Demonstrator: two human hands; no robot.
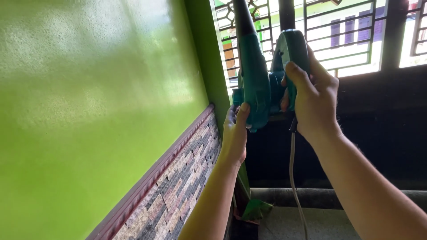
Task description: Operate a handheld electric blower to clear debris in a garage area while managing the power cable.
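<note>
I hold a teal-green electric blower (260,84) up in front of a barred window. My right hand (313,98) is wrapped around its rear handle, thumb over the top. My left hand (235,129) supports the underside of the blower's body, fingers pressed against it. The black nozzle (242,18) points upward past the top of the view. A grey power cord (294,178) hangs down from the handle's base.
A glossy green wall (89,98) fills the left, with a maroon moulding and stone-pattern tiles (187,186) below. A metal window grille (347,35) spans the top right above a dark wall. A green scrap (255,209) lies by the floor ledge.
</note>
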